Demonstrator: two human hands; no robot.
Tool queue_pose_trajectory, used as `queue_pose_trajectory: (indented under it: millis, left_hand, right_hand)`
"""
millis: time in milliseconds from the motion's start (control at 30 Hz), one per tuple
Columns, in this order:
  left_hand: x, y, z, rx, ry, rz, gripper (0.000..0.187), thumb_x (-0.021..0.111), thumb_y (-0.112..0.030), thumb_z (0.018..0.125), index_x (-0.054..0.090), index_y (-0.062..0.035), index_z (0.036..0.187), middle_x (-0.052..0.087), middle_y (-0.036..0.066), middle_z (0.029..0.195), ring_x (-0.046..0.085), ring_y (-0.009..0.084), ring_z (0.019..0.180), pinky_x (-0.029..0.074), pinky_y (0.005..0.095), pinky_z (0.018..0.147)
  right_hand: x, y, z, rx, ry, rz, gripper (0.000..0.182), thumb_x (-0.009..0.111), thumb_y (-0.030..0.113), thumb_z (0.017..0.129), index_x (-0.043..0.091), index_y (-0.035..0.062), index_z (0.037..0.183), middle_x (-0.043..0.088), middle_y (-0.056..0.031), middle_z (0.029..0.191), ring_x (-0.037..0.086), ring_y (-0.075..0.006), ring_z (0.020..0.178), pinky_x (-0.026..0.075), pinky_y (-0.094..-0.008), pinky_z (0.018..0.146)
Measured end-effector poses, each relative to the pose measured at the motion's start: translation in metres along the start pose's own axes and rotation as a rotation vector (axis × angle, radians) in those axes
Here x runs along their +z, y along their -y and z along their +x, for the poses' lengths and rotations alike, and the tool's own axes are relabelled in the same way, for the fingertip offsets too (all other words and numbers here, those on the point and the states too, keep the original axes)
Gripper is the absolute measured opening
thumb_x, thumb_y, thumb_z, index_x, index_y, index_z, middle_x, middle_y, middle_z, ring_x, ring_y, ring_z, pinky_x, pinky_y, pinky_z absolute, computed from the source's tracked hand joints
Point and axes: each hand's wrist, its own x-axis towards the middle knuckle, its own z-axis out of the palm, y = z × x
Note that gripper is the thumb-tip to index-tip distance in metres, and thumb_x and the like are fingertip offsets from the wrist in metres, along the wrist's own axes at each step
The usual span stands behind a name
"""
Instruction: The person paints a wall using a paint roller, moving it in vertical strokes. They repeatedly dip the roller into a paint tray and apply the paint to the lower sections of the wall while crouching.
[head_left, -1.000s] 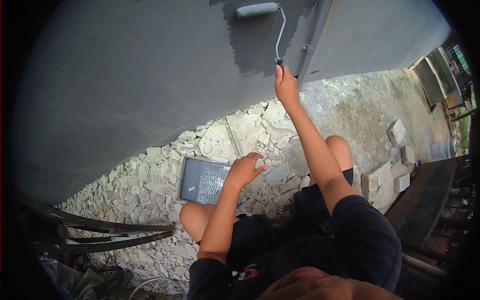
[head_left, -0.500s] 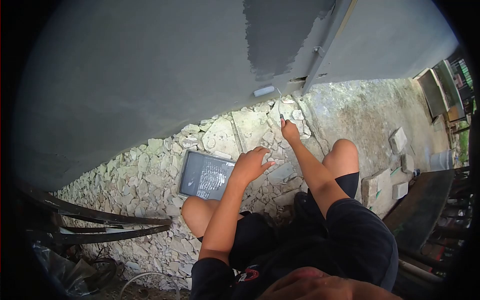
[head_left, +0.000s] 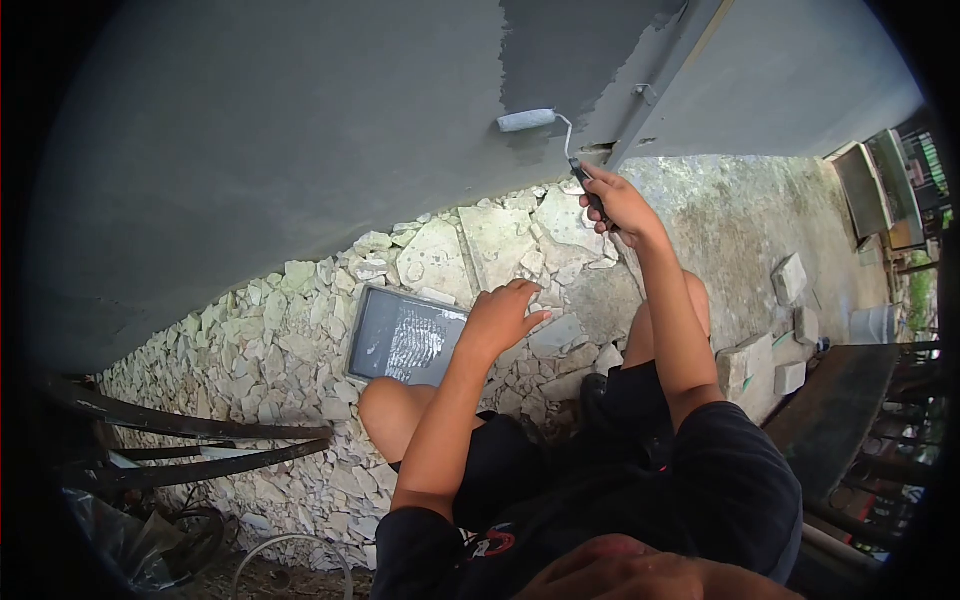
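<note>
My right hand (head_left: 618, 208) is wrapped round the black handle of a paint roller (head_left: 527, 121). The roller's pale sleeve lies against the grey wall (head_left: 300, 120), at the lower part of a darker wet-looking painted patch (head_left: 560, 60). My left hand (head_left: 503, 318) hangs over the rubble with its fingers apart and holds nothing. Just left of it, a paint tray (head_left: 400, 335) with grey paint on its ribbed slope rests on the stones, its right end partly hidden by my left hand and forearm.
Broken stones (head_left: 290, 340) cover the ground along the wall. A post (head_left: 665, 85) stands at the wall's right part. Concrete blocks (head_left: 745, 365) and a white bucket (head_left: 874, 325) are at the right. Dark curved metal bars (head_left: 210, 465) jut in from the left.
My right hand has raised the paint roller up the wall from near its base to the dark patch. My left hand stays almost where it was.
</note>
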Motion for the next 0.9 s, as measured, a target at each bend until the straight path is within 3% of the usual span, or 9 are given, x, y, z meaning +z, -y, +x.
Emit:
queue_pose_trajectory:
  millis: [167,200,333,400,467,500,600,800,900]
  left_hand:
    - [0.006,-0.009,0.000,0.012,-0.008,0.033,0.053,0.066,-0.044,0.095,0.062,-0.0048,0.129,0.064,0.014,0.132,0.063,0.0355,0.118,0.050,0.0482,0.096]
    - [0.010,-0.006,0.000,0.014,0.017,0.024,0.052,0.066,-0.044,0.095,0.062,-0.0050,0.130,0.063,0.014,0.133,0.063,0.0353,0.118,0.050,0.0485,0.097]
    - [0.007,-0.005,-0.003,-0.003,0.038,0.020,0.052,0.065,-0.043,0.096,0.061,-0.0045,0.130,0.063,0.014,0.133,0.063,0.0353,0.118,0.050,0.0487,0.097]
    - [0.001,-0.006,-0.005,-0.010,0.020,0.023,0.052,0.065,-0.043,0.096,0.061,-0.0045,0.130,0.063,0.014,0.133,0.063,0.0355,0.118,0.050,0.0487,0.097]
    - [0.002,-0.005,-0.010,-0.019,0.011,0.010,0.052,0.065,-0.043,0.096,0.060,-0.0045,0.131,0.063,0.014,0.133,0.063,0.0357,0.117,0.050,0.0488,0.096]
    - [0.004,-0.003,-0.013,-0.021,0.010,0.016,0.052,0.066,-0.043,0.096,0.060,-0.0050,0.131,0.063,0.013,0.133,0.064,0.0342,0.116,0.050,0.0505,0.096]
    - [0.004,-0.008,-0.019,-0.039,0.013,0.015,0.053,0.066,-0.043,0.095,0.059,-0.0054,0.132,0.063,0.013,0.133,0.064,0.0344,0.116,0.050,0.0508,0.096]
    - [0.001,-0.013,-0.027,-0.018,-0.015,0.024,0.053,0.066,-0.042,0.095,0.059,-0.0042,0.131,0.063,0.015,0.132,0.063,0.0368,0.115,0.051,0.0493,0.095]
    - [-0.004,-0.015,-0.028,-0.038,-0.035,0.008,0.052,0.066,-0.042,0.095,0.059,-0.0041,0.131,0.063,0.014,0.131,0.063,0.0369,0.115,0.051,0.0494,0.095]
  right_hand:
    - [0.012,-0.030,0.031,0.111,0.068,0.205,0.046,0.048,0.014,0.102,0.048,0.0115,0.148,0.052,0.0014,0.081,0.047,-0.0080,0.061,0.039,-0.0229,0.048]
    - [0.017,-0.049,0.050,0.122,0.040,0.231,0.034,0.049,0.011,0.100,0.058,0.0099,0.133,0.052,0.0007,0.078,0.047,-0.0090,0.060,0.039,-0.0240,0.046]
    - [0.038,-0.111,0.096,0.153,0.013,0.204,0.010,0.048,0.009,0.096,0.057,0.0091,0.100,0.050,-0.0009,0.072,0.046,-0.0103,0.056,0.038,-0.0260,0.043]
    - [0.042,-0.099,0.094,0.157,-0.027,0.220,0.010,0.049,0.009,0.096,0.057,0.0094,0.102,0.050,-0.0013,0.074,0.046,-0.0102,0.057,0.038,-0.0258,0.044]
    - [0.042,-0.065,0.072,0.143,0.001,0.266,0.018,0.048,0.008,0.097,0.058,0.0088,0.112,0.050,-0.0014,0.077,0.046,-0.0101,0.059,0.039,-0.0250,0.045]
    - [0.044,-0.045,0.052,0.122,-0.023,0.305,0.029,0.047,0.008,0.098,0.057,0.0074,0.125,0.051,-0.0015,0.079,0.046,-0.0099,0.061,0.039,-0.0243,0.047]
    - [0.046,-0.039,0.043,0.117,0.011,0.288,0.037,0.047,0.007,0.098,0.054,0.0059,0.135,0.051,-0.0015,0.080,0.047,-0.0095,0.063,0.039,-0.0241,0.047]
    - [0.059,-0.145,0.168,0.270,-0.017,0.326,0.005,0.046,0.004,0.097,0.046,0.0036,0.092,0.051,-0.0086,0.073,0.047,-0.0152,0.055,0.041,-0.0274,0.044]
    - [0.054,-0.155,0.187,0.290,-0.007,0.291,0.006,0.048,0.004,0.096,0.045,0.0030,0.091,0.050,-0.0092,0.071,0.048,-0.0160,0.055,0.042,-0.0292,0.043]
